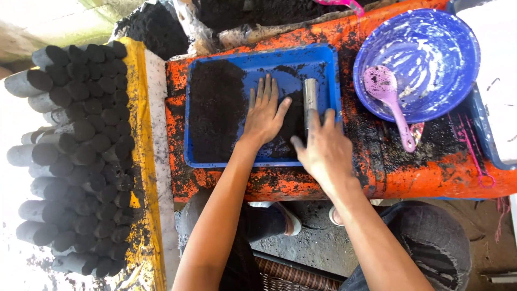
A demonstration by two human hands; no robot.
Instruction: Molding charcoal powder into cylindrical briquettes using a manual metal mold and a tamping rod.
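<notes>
The right hand [326,148] covers the near end of the metal tube [310,102] lying in the blue tray [262,56], so how the fingers [329,118] grip it cannot be made out. The left hand [264,116] lies flat on the dark soil [215,108] in that tray and hides what is under its palm. Right of the tray, the blue bowl [431,32] is cut by the top edge, and the white container [498,81] beyond it runs off the right side. Left of the tray, the stack of black cylinders [86,145] fades into glare at the left edge. Behind the tray, a pink thing [339,4] is mostly cropped.
</notes>
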